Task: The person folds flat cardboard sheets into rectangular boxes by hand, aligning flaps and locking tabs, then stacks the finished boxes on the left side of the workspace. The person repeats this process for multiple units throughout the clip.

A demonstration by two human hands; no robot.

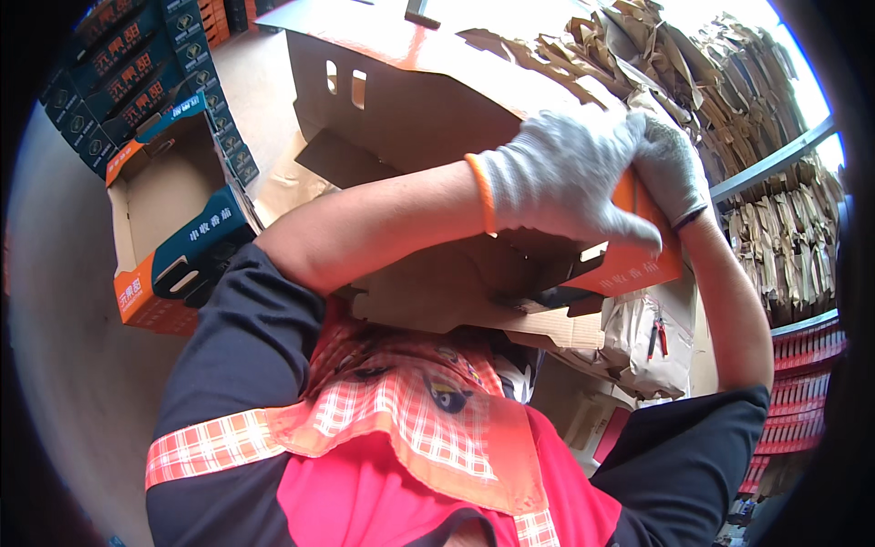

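Cardboard box with a brown inner face and orange outer print is located in front of the person's chest in the head view, tilted and only partly formed. Judged from its present shape, the long far wall with its two cut-out slots stands raised, and the orange end panel at the right is brought up; the brown near panel and the dark inner flaps lie loose, so the remaining folds appear incomplete. The left hand, in a grey knit glove with an orange cuff, presses over the right end, its thumb spread along the orange face. The right hand, in a grey glove, is curled over the same end from the outer side; its fingertips cannot be made out. The left forearm crosses the box and obscures part of the interior. At the left stands an open orange-and-teal cardboard box, fully shaped, beside a tall stack of dark green-and-orange boxes. At the right are dense bundles of brown paper on a grey metal rack, and a brown paper-wrapped package bearing a small red-and-black tool.
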